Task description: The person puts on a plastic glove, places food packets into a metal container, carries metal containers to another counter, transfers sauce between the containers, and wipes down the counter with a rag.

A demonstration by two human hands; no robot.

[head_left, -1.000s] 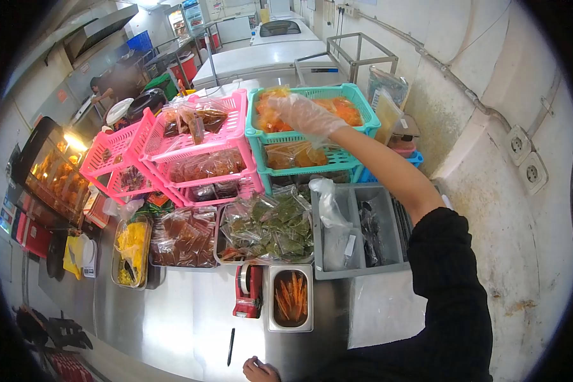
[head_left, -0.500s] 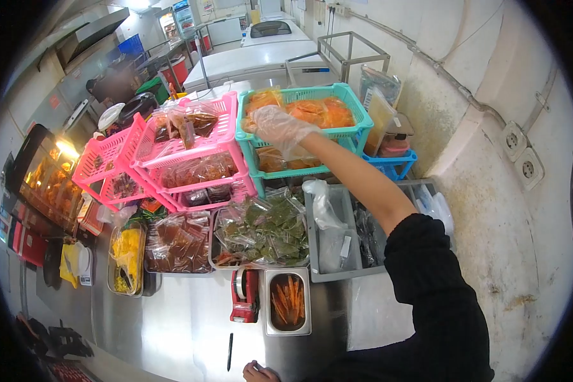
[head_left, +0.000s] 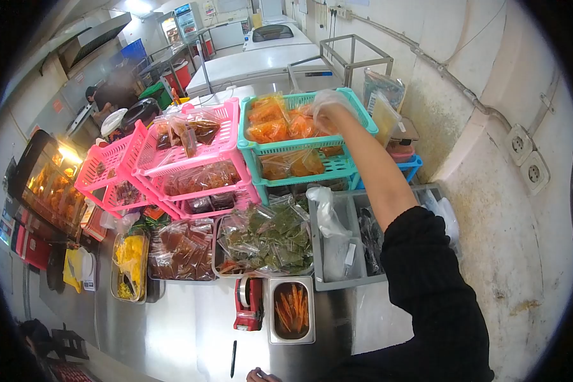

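Gloved right hand (head_left: 333, 108) inside upper teal basket (head_left: 299, 147), beside orange bags (head_left: 268, 130) lying there; fingers hidden, grip cannot be told. Left hand (head_left: 261, 376) cut off, finger state unclear. Loose glove could snag; dragging bags against rim could tear film.

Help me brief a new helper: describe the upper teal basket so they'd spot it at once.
From the steel counter, look past the green packets to the pink baskets. The upper teal basket is just right of these, the gloved right hand over it. Its colour sets it apart from the pink ones, its top position from the lower teal basket.
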